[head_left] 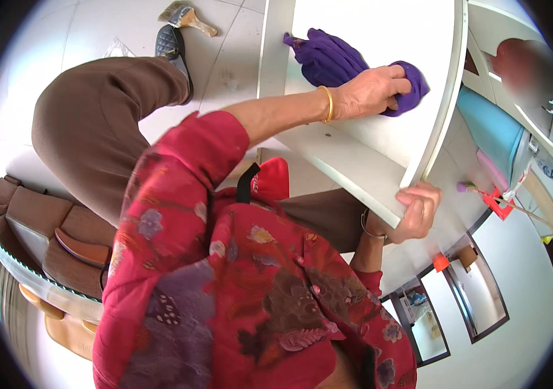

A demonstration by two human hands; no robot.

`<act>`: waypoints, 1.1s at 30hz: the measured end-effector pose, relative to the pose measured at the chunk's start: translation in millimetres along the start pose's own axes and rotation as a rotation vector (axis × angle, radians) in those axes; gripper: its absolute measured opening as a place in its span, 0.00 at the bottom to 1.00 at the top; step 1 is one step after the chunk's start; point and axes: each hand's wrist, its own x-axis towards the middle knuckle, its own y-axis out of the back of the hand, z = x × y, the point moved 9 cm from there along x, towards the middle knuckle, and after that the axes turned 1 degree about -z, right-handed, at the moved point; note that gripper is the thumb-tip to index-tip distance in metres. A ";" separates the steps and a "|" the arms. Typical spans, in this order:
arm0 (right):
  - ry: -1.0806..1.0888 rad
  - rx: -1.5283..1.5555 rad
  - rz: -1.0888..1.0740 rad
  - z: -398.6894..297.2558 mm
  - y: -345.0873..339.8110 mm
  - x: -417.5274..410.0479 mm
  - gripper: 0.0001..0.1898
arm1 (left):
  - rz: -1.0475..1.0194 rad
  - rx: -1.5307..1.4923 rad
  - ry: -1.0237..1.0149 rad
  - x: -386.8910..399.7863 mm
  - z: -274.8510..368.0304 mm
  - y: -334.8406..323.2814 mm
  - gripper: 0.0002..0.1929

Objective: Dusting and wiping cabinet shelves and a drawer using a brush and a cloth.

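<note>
My left hand (376,92), with a gold bangle at the wrist, is closed around one end of a purple cloth (332,58). It presses the bunched cloth against the inner face of a white panelled piece with raised side walls (364,177), perhaps a drawer or small cabinet. The rest of the cloth trails to the left over the same white surface. Lower right, my right hand (417,214), with a silver-coloured bangle, grips the near corner of the piece, fingers over its edge. The palm is hidden.
A wide paintbrush (191,18) lies on the tiled floor (227,63) beside my shoe (170,44). Brown padded seating (38,223) stands at the left. Beyond the white piece at right are a light-blue covered object (493,129) and a red item (497,204).
</note>
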 end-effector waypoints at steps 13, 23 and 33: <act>0.008 0.005 -0.024 -6.0 -0.8 -2.5 0.19 | -0.069 -0.088 0.206 -4.6 15.5 -13.0 0.15; 0.001 0.092 0.000 13.7 4.7 -6.9 0.21 | 0.020 0.006 -0.035 -13.3 -12.7 -7.2 0.15; -0.045 -0.005 0.009 2.1 0.1 -7.8 0.21 | -0.368 0.143 0.112 -26.7 2.0 -31.8 0.09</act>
